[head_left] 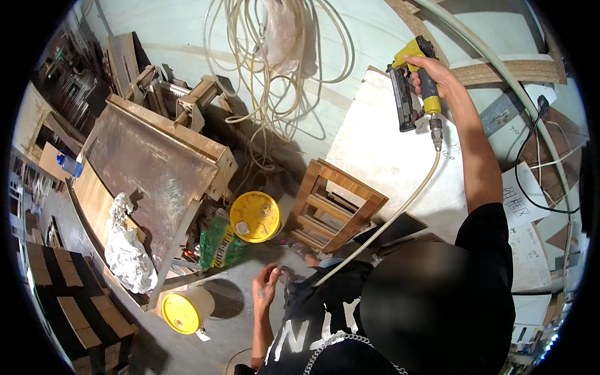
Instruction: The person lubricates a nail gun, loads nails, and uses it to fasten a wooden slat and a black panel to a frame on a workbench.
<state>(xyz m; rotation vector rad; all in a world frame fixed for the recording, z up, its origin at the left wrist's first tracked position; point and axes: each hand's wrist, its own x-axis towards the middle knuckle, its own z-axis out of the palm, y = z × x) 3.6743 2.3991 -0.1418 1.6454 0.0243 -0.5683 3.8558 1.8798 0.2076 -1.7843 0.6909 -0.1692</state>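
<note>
My right hand (431,72) is wrapped round the grip of a yellow and black nail gun (409,53). The gun is over the upper part of a large white board (365,131); whether it touches the board I cannot tell. From a metal coupling at the grip's end, a pale air hose (400,209) runs down towards my body. My left hand (265,284) is low in front of me, by my black shirt, its fingers curled together. What they hold, if anything, is too small to make out. A slatted wooden frame (340,206) leans beside the white board.
Left of me stands a worn workbench (150,153) with a crumpled white cloth (130,250) at its edge. Two yellow-lidded buckets (255,215) stand on the floor. Coiled hoses (269,69) hang ahead. A black cable (520,169) loops at right; stacked boxes (78,319) lie lower left.
</note>
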